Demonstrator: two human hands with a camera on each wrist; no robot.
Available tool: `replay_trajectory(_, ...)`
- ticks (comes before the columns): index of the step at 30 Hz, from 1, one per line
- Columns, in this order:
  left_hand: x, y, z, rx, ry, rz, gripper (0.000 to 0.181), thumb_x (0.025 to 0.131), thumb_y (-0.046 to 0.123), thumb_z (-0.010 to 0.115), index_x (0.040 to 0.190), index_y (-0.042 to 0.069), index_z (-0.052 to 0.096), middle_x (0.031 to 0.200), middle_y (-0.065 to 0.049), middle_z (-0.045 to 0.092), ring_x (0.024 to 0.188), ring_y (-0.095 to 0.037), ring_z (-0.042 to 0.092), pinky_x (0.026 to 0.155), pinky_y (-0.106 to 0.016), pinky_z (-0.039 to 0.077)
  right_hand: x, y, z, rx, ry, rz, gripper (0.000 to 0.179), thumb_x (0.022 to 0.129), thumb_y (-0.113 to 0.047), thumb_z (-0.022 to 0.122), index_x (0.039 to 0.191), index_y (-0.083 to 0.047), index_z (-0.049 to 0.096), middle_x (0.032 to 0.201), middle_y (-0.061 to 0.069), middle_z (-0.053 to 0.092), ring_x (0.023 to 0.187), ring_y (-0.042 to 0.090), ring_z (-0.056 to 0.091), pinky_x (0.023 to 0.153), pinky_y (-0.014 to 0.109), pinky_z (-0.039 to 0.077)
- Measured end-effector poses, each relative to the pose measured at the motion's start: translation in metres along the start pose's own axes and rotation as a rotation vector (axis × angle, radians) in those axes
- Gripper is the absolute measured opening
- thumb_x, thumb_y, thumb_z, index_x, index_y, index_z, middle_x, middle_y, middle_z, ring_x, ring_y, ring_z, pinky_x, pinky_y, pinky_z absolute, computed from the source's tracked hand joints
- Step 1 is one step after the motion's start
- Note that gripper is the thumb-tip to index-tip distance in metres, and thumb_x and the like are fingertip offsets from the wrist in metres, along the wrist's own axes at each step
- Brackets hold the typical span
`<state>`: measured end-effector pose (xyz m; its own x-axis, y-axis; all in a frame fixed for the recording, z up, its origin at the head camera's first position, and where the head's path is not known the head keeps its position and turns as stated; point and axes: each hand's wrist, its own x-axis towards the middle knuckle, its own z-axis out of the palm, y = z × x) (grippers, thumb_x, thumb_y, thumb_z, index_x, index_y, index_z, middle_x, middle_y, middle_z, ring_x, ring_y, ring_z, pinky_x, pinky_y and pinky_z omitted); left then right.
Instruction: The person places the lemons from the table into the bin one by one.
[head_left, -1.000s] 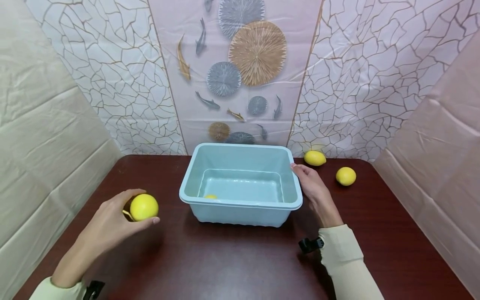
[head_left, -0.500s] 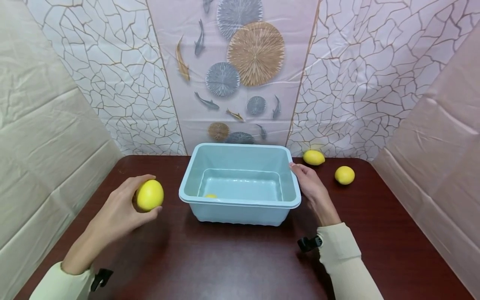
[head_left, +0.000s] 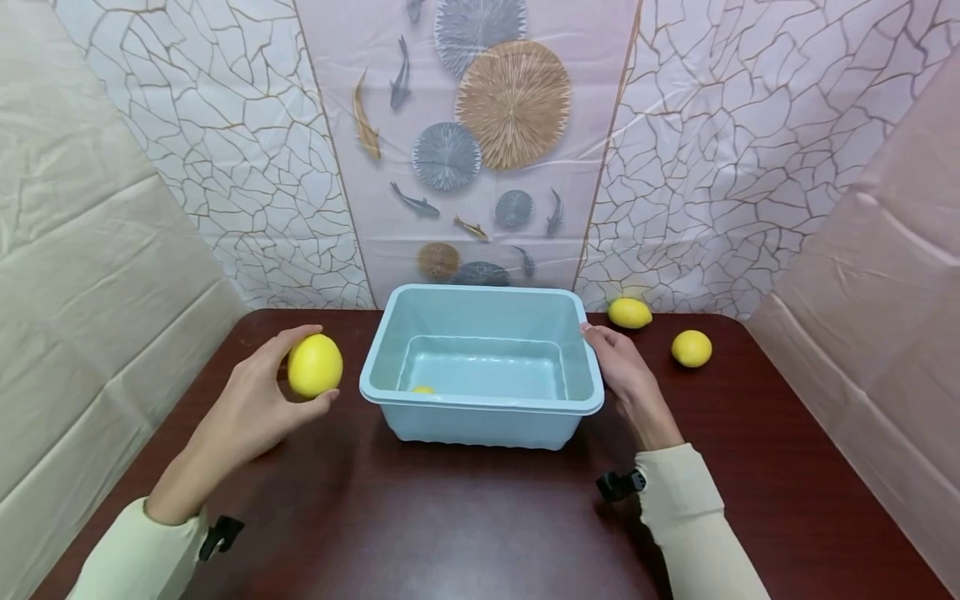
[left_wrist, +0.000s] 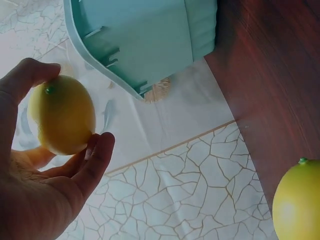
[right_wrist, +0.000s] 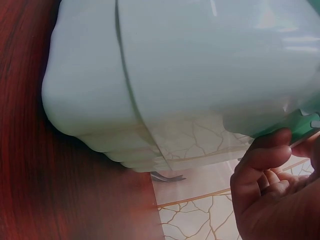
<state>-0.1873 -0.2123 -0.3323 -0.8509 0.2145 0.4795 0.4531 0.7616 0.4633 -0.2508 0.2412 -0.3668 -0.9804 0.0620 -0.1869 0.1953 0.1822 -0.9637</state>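
My left hand (head_left: 247, 408) pinches a yellow lemon (head_left: 315, 367) between thumb and fingers, raised above the table to the left of a light-blue plastic basin (head_left: 480, 427). In the left wrist view the same lemon (left_wrist: 67, 117) shows its green stem tip. At the basin's right rim, my right hand (head_left: 628, 379) grips the edge, and the right wrist view shows its fingers curled at that rim. Inside the basin, a bit of another lemon (head_left: 423, 390) peeks over the front rim; the rest of it is hidden.
Two lemons lie at the back right of the dark wooden table (head_left: 480, 517): one lemon (head_left: 630, 313) by the back wall, another lemon (head_left: 692, 348) nearer. The left wrist view has one more lemon (left_wrist: 300, 205), mostly hidden by my left hand in the head view.
My left hand has lifted the lemon and carried it rightward, closer to the basin. The right hand and the basin have stayed in place.
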Motion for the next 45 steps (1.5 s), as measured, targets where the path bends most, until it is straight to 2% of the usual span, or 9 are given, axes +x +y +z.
replay_trajectory(5,0.009,0.001,0.002,-0.022,-0.02,-0.033,0.076,0.08,0.024,0.094,0.144,0.012,0.056,0.128,-0.008,0.066,0.096,-0.024,0.066,0.08,-0.033,0.055,0.0,0.001,-0.001,-0.023,0.002,0.012,0.059,0.112,-0.049,0.043,0.148,-0.002,0.051,0.12,0.012,0.062,0.095,0.013,0.065,0.077,0.024,0.057)
replay_trajectory(9,0.016,0.001,0.003,-0.03,-0.031,-0.033,0.075,0.08,0.024,0.093,0.144,0.011,0.057,0.129,-0.008,0.066,0.097,-0.024,0.065,0.08,-0.038,0.055,0.0,0.001,-0.001,-0.032,0.002,0.019,0.06,0.112,-0.049,0.043,0.149,-0.003,0.051,0.126,0.015,0.061,0.096,0.013,0.065,0.078,0.024,0.057)
replay_trajectory(14,0.026,0.003,0.003,-0.053,-0.042,-0.021,0.075,0.08,0.023,0.093,0.144,0.009,0.057,0.129,-0.01,0.064,0.101,-0.025,0.064,0.083,-0.032,0.056,0.001,0.0,0.0,-0.037,-0.002,0.006,0.06,0.112,-0.049,0.043,0.149,-0.002,0.051,0.123,0.013,0.062,0.095,0.011,0.064,0.078,0.023,0.057)
replay_trajectory(19,0.036,0.007,0.003,-0.084,-0.065,-0.031,0.074,0.082,0.021,0.091,0.146,0.008,0.055,0.13,-0.011,0.062,0.102,-0.027,0.064,0.085,-0.044,0.057,0.002,0.0,0.0,-0.049,0.002,-0.011,0.06,0.112,-0.049,0.043,0.147,-0.001,0.051,0.115,0.007,0.062,0.093,0.011,0.063,0.076,0.024,0.055)
replay_trajectory(25,0.045,0.01,0.003,-0.099,-0.108,-0.072,0.07,0.084,0.022,0.089,0.144,0.009,0.055,0.126,-0.01,0.063,0.098,-0.028,0.063,0.083,-0.046,0.057,0.003,0.001,0.0,-0.048,0.002,-0.008,0.06,0.112,-0.049,0.043,0.147,-0.001,0.051,0.114,0.007,0.062,0.093,0.012,0.064,0.075,0.024,0.055)
replay_trajectory(32,0.056,0.011,0.004,-0.117,-0.145,-0.138,0.072,0.085,0.036,0.089,0.145,0.014,0.055,0.124,-0.008,0.067,0.099,-0.027,0.068,0.08,-0.042,0.057,0.001,0.0,0.001,-0.045,-0.001,-0.018,0.062,0.112,-0.05,0.044,0.147,0.0,0.05,0.115,0.008,0.062,0.094,0.013,0.064,0.075,0.024,0.055)
replay_trajectory(38,0.064,0.013,0.011,-0.166,-0.151,-0.142,0.074,0.084,0.04,0.089,0.146,0.015,0.056,0.126,-0.007,0.067,0.1,-0.026,0.069,0.081,-0.041,0.058,0.002,0.0,0.0,-0.047,-0.001,-0.019,0.06,0.112,-0.049,0.043,0.145,0.0,0.051,0.11,0.005,0.062,0.09,0.011,0.064,0.074,0.024,0.055)
replay_trajectory(45,0.079,0.018,0.022,-0.166,-0.163,-0.14,0.072,0.084,0.039,0.089,0.144,0.013,0.058,0.122,-0.006,0.068,0.097,-0.025,0.067,0.081,-0.04,0.057,0.001,0.0,0.001,-0.051,-0.002,-0.022,0.061,0.112,-0.05,0.043,0.146,0.0,0.051,0.112,0.008,0.062,0.09,0.011,0.064,0.074,0.024,0.056)
